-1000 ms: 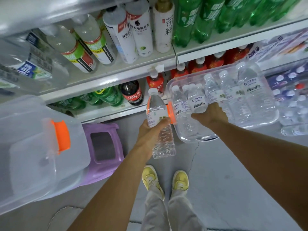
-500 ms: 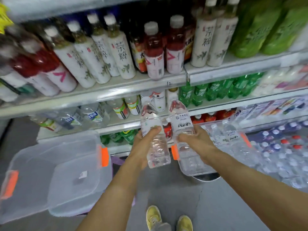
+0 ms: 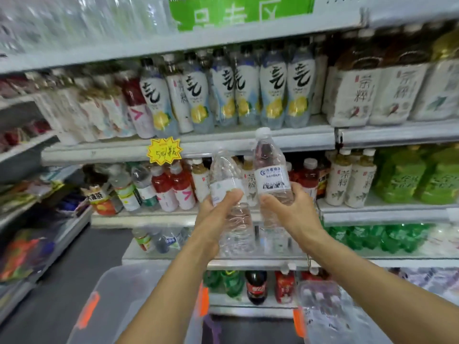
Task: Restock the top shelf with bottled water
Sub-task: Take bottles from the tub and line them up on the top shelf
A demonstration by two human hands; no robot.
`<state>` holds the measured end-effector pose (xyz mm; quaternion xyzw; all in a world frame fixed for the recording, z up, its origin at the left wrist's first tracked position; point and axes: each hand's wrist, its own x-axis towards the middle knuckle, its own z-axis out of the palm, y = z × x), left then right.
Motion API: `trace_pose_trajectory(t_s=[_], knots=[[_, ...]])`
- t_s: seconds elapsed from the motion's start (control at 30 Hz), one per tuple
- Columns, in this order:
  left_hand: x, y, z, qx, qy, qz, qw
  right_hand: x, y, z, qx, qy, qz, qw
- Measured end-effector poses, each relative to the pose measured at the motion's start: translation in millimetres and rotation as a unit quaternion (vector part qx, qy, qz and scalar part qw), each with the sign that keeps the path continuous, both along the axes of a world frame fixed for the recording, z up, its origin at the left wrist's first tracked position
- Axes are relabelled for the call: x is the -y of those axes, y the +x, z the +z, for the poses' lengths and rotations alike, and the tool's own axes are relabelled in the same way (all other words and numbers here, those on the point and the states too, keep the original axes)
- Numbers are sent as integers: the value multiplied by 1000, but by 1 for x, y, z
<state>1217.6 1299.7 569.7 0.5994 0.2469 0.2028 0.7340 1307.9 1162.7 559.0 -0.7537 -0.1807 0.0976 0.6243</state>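
I have 2 water bottles up in front of the shelving, 1 in each hand. My left hand is wrapped around the middle of the left water bottle, thumb across the lower edge of its white label, fingers curled behind it. My right hand grips the right water bottle just under its blue-and-white label, thumb on the front and fingers round the back. Both bottles stand nearly upright and just beside each other; the right one sits higher, its white cap level with the front edge of the shelf of lemon-labelled bottles. The left bottle's cap is blurred against the shelf edge and I cannot make it out.

The top shelf runs across the upper part of the view, well above both bottles. Clear wrapped packs sit on its left part, too blurred to read, and a green sign stands at its middle. A yellow star price tag hangs on the shelf edge to the left of the bottles.

Low in the view, a clear bin with orange latches holds more capped water bottles at the right, and an empty-looking clear lid or bin lies at the left.
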Motion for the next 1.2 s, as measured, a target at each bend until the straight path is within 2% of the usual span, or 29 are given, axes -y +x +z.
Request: trace_pose_trajectory(t_s=[0.1, 0.33, 0.47, 0.6, 0.77, 1.0, 1.2], knots=[[-27, -9, 39, 37, 68, -18, 997, -22, -1, 36, 43, 24, 18, 999], [-102, -18, 107, 81, 152, -15, 985, -90, 5, 118, 120, 93, 23, 988], [-142, -16, 142, 112, 155, 10, 981, -135, 8, 167, 182, 100, 17, 978], [-181, -6, 175, 130, 188, 20, 973, -171, 18, 213, 215, 129, 9, 968], [-216, 17, 211, 167, 188, 16, 968, -206, 41, 269, 260, 136, 0, 956], [-242, 59, 249, 218, 169, 27, 961, -247, 100, 325, 249, 147, 8, 957], [-250, 88, 271, 215, 177, 42, 960, -280, 161, 333, 180, 151, 7, 972]])
